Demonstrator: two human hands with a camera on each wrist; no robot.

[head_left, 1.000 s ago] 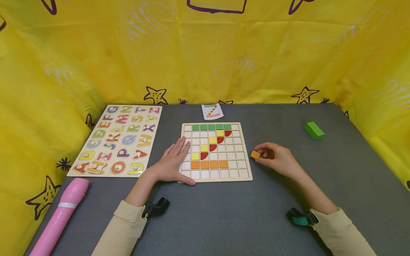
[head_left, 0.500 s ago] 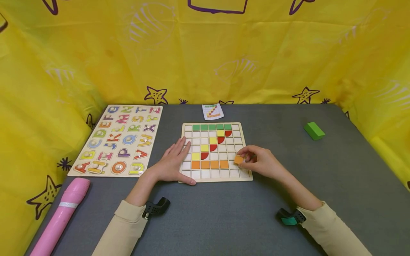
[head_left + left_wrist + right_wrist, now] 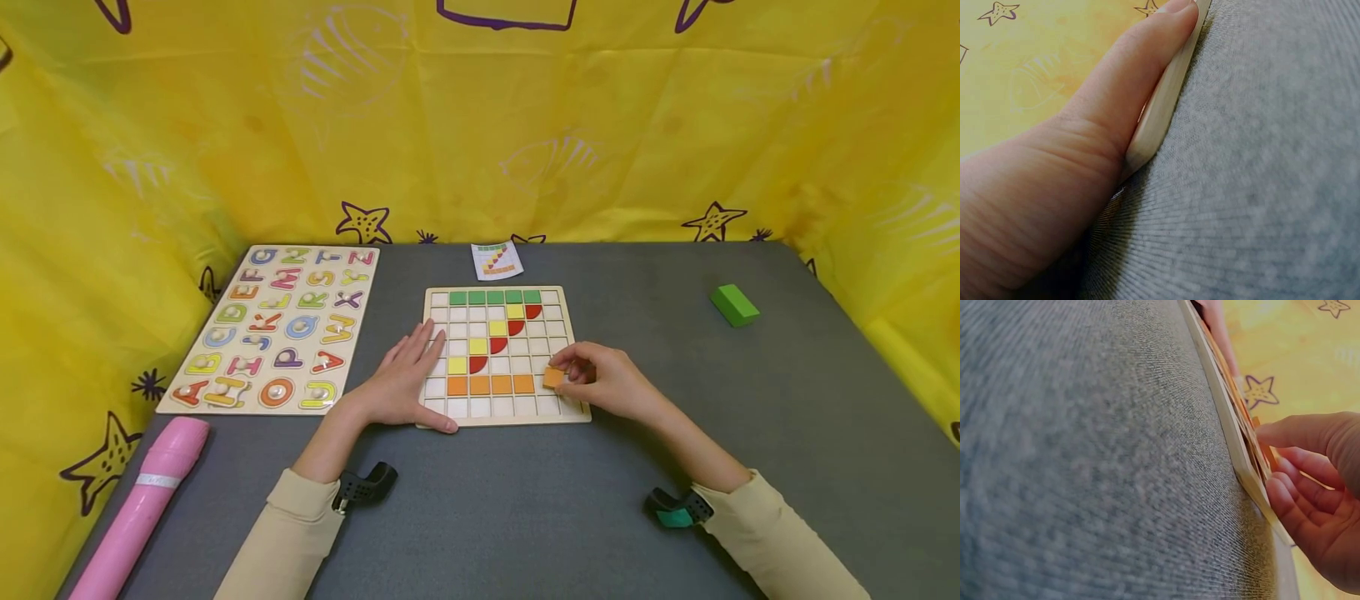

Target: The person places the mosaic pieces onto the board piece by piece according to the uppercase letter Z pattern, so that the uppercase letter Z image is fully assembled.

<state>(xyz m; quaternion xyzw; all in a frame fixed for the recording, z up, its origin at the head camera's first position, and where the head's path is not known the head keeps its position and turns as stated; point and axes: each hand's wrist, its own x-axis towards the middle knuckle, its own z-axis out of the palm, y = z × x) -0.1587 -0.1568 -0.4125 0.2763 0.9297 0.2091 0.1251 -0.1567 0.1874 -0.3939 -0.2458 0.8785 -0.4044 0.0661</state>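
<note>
A wooden grid board (image 3: 525,421) lies in the middle of the table. Green, yellow, red quarter-round and orange tiles fill some of its cells. My left hand (image 3: 401,375) rests spread along the board's left side, thumb on the near edge; the left wrist view shows the thumb (image 3: 1129,75) lying along the wooden rim. Over the board's right part, my right hand (image 3: 611,379) pinches an orange square tile (image 3: 553,377) between thumb and fingers. That tile is just right of the row of orange tiles (image 3: 501,385). In the right wrist view the fingers (image 3: 1297,512) reach the board's edge.
Behind the board lies a small pattern card (image 3: 497,262). An alphabet peg puzzle (image 3: 281,333) is on the left, with a pink microphone-shaped tube (image 3: 161,467) nearer. A green block (image 3: 735,305) sits at the back right. Yellow cloth (image 3: 480,125) hangs behind the table.
My right hand has moved left from beside the board to over its right part, carrying the orange tile close to the orange row. The left hand has stayed in place.
</note>
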